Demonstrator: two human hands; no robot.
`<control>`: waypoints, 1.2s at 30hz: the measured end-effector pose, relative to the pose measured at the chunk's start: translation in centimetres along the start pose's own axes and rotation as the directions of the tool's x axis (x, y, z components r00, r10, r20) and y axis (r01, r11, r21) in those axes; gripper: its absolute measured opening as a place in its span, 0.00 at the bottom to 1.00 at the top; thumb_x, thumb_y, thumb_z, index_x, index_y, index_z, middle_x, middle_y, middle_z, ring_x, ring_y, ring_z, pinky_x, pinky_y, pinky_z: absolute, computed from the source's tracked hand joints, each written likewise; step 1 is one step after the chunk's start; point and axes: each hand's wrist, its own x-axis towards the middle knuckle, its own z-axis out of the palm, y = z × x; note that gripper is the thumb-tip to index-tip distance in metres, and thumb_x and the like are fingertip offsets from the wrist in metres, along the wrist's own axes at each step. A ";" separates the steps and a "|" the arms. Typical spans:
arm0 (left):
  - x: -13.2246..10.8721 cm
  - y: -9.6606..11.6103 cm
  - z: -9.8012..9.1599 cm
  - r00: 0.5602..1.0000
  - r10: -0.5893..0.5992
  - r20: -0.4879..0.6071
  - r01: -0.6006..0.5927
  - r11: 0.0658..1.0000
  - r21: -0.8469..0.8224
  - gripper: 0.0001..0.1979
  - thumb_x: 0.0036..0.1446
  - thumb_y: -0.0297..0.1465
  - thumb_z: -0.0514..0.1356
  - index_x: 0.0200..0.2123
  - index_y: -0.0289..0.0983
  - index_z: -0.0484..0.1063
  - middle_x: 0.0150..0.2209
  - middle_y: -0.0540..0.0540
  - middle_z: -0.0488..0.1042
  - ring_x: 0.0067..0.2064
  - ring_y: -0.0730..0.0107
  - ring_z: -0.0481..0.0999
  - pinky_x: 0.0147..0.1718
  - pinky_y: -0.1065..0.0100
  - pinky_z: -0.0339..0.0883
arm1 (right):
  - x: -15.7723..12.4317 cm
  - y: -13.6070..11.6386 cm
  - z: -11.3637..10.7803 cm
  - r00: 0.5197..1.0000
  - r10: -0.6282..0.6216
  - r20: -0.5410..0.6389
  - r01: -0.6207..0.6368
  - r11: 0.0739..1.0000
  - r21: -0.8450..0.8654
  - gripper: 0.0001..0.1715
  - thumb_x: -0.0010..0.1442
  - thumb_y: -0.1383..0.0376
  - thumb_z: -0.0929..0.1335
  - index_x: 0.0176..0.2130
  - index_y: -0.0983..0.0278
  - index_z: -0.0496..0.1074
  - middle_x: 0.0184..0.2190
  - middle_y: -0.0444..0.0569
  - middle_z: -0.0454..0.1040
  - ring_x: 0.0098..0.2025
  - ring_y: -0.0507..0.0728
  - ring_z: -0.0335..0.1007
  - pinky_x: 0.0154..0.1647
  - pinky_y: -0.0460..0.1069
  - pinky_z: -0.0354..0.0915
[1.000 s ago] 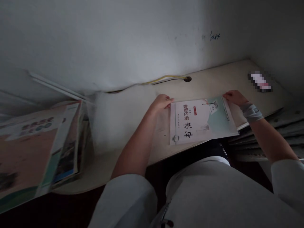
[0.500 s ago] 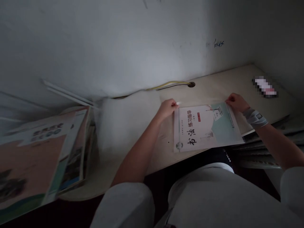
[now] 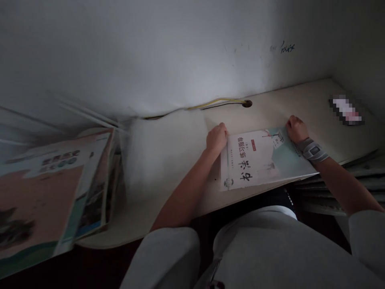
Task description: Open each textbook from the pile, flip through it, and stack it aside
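Note:
A calligraphy practice book [image 3: 261,158], white and pale green with dark Chinese characters, lies sideways on the desk near my body. A clear film-like margin seems to run along its edges. My left hand [image 3: 217,138] is closed at the far left corner of the book, its fingers curled and partly hidden. At the far right corner my right hand [image 3: 297,128] is closed too, with a grey band [image 3: 315,150] around its wrist. The near right part of the book lifts slightly at the desk's front edge.
A translucent sheet [image 3: 165,152] lies left of my arm on the desk [image 3: 306,96]. Books [image 3: 51,188] are stacked at far left. A blurred-out phone-like object [image 3: 345,110] rests at right. Cables [image 3: 219,101] run along the wall into a hole [image 3: 247,103]. Papers [image 3: 327,188] sit below the desktop.
Both hands have gone from a pinch at the book's far corners to more tightly curled fists there. The book's near right corner has shifted right. The view has moved slightly.

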 end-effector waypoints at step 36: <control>-4.7 2.0 -0.4 0.974 0.208 -0.088 -0.214 0.975 -0.065 0.23 0.62 0.34 0.52 0.57 0.30 0.63 0.58 0.32 0.66 0.59 0.56 0.65 0.57 0.58 0.59 | 3.9 1.9 -2.4 0.873 0.020 0.487 -0.343 0.734 0.586 0.12 0.45 0.60 0.74 0.30 0.65 0.75 0.21 0.44 0.70 0.23 0.51 0.62 0.24 0.48 0.61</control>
